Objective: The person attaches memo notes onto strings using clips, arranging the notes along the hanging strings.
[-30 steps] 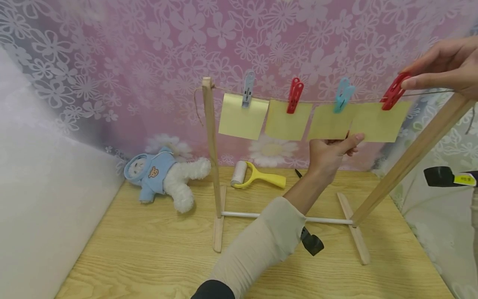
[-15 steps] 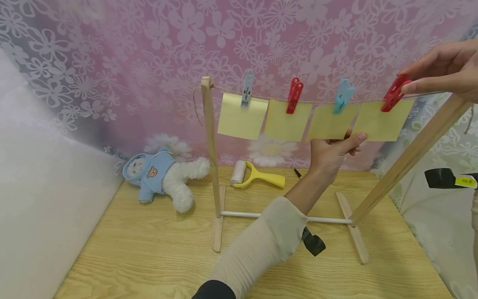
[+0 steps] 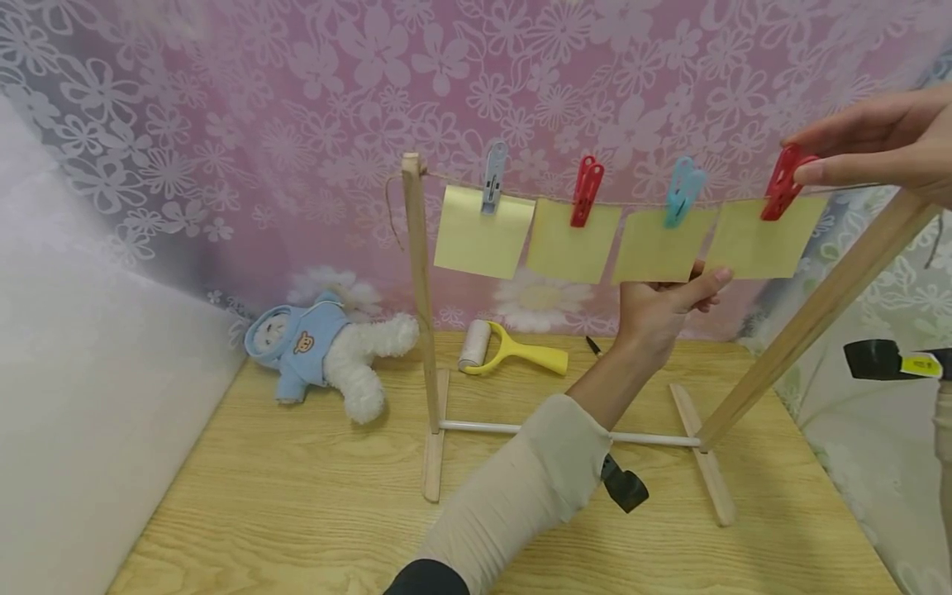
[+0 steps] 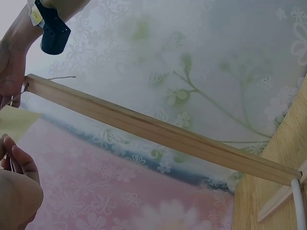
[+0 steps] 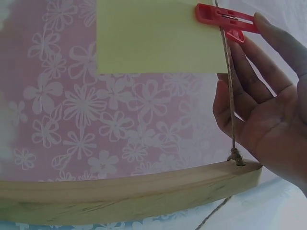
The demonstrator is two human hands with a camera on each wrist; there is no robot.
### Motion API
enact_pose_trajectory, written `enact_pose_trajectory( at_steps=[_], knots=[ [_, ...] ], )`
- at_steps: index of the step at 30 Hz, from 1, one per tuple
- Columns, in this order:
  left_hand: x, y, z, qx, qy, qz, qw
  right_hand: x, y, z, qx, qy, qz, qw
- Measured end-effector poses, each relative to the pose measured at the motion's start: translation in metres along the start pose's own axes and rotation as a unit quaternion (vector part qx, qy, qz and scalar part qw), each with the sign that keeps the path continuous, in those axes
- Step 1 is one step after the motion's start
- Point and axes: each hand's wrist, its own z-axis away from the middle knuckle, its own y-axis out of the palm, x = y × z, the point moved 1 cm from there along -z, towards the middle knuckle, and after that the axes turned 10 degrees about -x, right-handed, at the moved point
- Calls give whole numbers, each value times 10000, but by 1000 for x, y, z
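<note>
My right hand (image 3: 885,149) pinches the handles of a red clothespin (image 3: 783,183) between thumb and fingers. The clothespin's other end overlaps the string (image 5: 230,96) and the top of the rightmost yellow paper note (image 3: 766,240). At this note's lower left corner my left hand (image 3: 658,310) pinches the paper, thumb in front and other fingers partly hidden behind. Further left along the string, a light blue clothespin (image 3: 683,194), another red clothespin (image 3: 587,190) and a grey-blue clothespin (image 3: 493,178) each hold a yellow note.
The string runs between two wooden posts (image 3: 818,322) joined low down by a white rod (image 3: 476,426). On the wooden table (image 3: 297,512) lie a plush toy in a blue hoodie (image 3: 316,343), a yellow-handled lint roller (image 3: 521,351) and a dark pen (image 3: 592,345). A patterned curtain (image 3: 297,149) hangs behind.
The rightmost note has shifted slightly right, away from the note beside it, with my left hand following a little. The red clothespin in my right hand has turned more upright.
</note>
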Motion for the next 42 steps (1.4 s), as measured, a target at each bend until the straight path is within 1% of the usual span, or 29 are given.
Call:
enact_pose_trajectory(
  at_steps=[4,7,9,13,15,20,22,24,27,29,30,31,32,33,35,36,38,39,40,42],
  knots=[
    [1,-1,1,-118,-174,-82,9997,-5,0,-1,0,112,149,9998],
    [2,-2,1,-110,-249,-110,9996,-8,1,-1,39,87,250,9996],
    [2,-3,1,-55,-268,-146,9995,-8,1,-1,145,70,243,9996],
    [3,-6,1,136,-202,-153,9996,-6,1,1,305,-3,215,9993],
    [3,-8,1,232,-164,-161,9995,-8,2,1,316,-27,263,9992],
    [5,-13,2,286,-210,-320,9989,-26,3,-6,256,-7,418,9988],
    [6,-15,3,256,-223,-428,9985,-33,2,-10,237,-42,434,9988],
    [6,-17,4,279,-234,-502,9981,-36,2,-10,216,-88,413,9989],
    [5,-22,6,365,-264,-757,9961,-31,2,-6,139,-95,366,9992],
    [2,-28,10,584,-264,-1129,9915,-22,3,-1,89,-101,226,9997],
    [-1,-32,12,716,-278,-1393,9873,-16,3,2,10,-106,120,9999],
    [-4,-36,15,879,-273,-1712,9809,-10,4,4,-78,-150,-1,9999],
    [-8,-42,17,1104,-223,-2052,9722,-4,4,7,-213,-238,-55,9995],
    [-13,-48,20,1348,-133,-2407,9611,3,4,10,-361,-280,-124,9989],
    [-24,-62,25,1867,69,-3007,9352,13,7,14,-827,-427,-194,9955],
    [-30,-71,28,2093,236,-3341,9187,16,8,17,-1083,-531,-193,9925],
    [-44,-89,33,2532,674,-3924,8817,23,12,25,-1620,-792,158,9835],
    [-51,-100,36,2679,830,-4198,8632,26,14,30,-1867,-905,287,9778],
    [-58,-110,40,2794,977,-4421,8467,29,17,35,-2103,-1071,413,9709],
    [-72,-133,46,2953,1203,-4907,8109,35,24,50,-2551,-1433,609,9543]
  ],
)
